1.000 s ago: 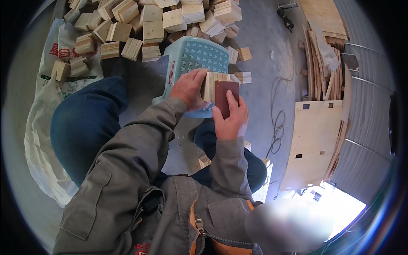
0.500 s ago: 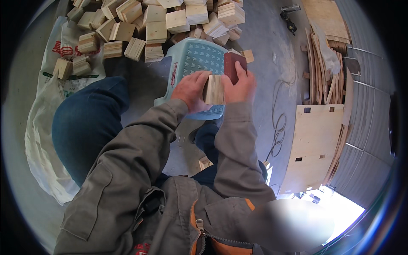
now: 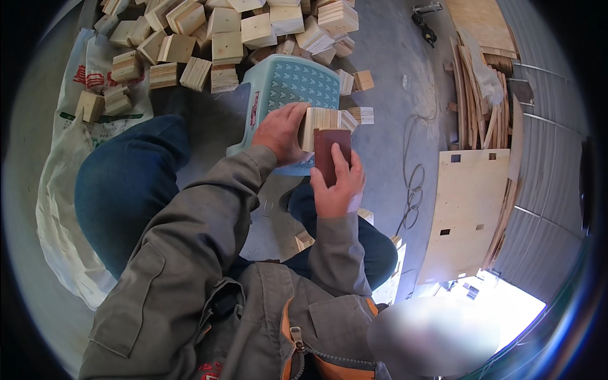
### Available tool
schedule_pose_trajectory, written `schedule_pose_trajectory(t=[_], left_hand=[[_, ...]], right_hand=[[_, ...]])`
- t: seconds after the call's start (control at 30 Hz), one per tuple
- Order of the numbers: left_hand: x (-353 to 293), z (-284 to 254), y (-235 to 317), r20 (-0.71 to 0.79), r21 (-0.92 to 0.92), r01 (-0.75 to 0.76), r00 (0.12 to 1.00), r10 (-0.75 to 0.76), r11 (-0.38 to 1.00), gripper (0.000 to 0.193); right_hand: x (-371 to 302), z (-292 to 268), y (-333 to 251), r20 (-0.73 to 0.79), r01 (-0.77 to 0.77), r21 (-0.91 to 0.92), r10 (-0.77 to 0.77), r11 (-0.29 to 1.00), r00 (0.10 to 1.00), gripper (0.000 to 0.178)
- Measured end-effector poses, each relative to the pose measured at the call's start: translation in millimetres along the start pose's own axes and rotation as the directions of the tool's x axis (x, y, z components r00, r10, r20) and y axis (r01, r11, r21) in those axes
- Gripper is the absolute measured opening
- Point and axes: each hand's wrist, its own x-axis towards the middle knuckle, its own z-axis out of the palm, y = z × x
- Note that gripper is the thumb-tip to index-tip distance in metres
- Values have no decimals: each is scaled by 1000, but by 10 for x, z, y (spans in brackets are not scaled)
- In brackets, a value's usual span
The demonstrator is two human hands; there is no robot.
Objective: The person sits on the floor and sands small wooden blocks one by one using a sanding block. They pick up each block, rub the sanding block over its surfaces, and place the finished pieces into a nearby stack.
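Observation:
My left hand (image 3: pixel 279 133) is closed round the left side of a plywood block (image 3: pixel 322 118), its layered edge turned up. My right hand (image 3: pixel 341 187) grips a dark red sanding block (image 3: pixel 325 144) from below, fingers along its face. The sanding block overlaps the lower right part of the plywood block and appears to touch it; the contact itself is hidden. Both hands are over the near part of a light blue plastic step stool (image 3: pixel 304 82) with a textured top.
Many plywood blocks (image 3: pixel 227 48) lie heaped beyond the stool, and a few sit by its right side. A white woven sack (image 3: pixel 60 221) spreads at left. Rightward are a loose cable (image 3: pixel 415 180), a plywood sheet (image 3: pixel 468 218), stacked boards (image 3: pixel 472 101) and a black tool (image 3: pixel 425 28).
My right hand has come down toward me with the sanding block, from the plywood block's far right side to its near right part. My left hand keeps its hold, almost in place.

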Motion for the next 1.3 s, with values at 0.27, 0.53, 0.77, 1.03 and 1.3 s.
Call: schedule_pose_trajectory(t=[0.27, 0.53, 0.77, 1.03, 1.3], left_hand=[[5, 13, -13, -45, -15, -62, 997, 61, 998, 97], [-20, 7, -35, -10, -4, -4, 1000, 4, 1000, 95], [-13, 4, 12, -5, -4, -5, 1000, 5, 1000, 96], [-6, 25, -20, -37, -1, -19, 999, 19, 1000, 95], [-1, 13, 0, -35, -4, -38, 999, 38, 999, 94]], right_hand=[[1113, 303, 309, -25, -149, -14, 149, 989, 989, 69], [872, 322, 254, -47, 1, -16, -2, 1000, 999, 66], [167, 86, 144, -13, 40, 18, -39, 999, 999, 68], [632, 248, 296, -83, 45, 37, -41, 998, 996, 67], [1248, 277, 321, 41, -120, -45, 122, 992, 992, 67]])
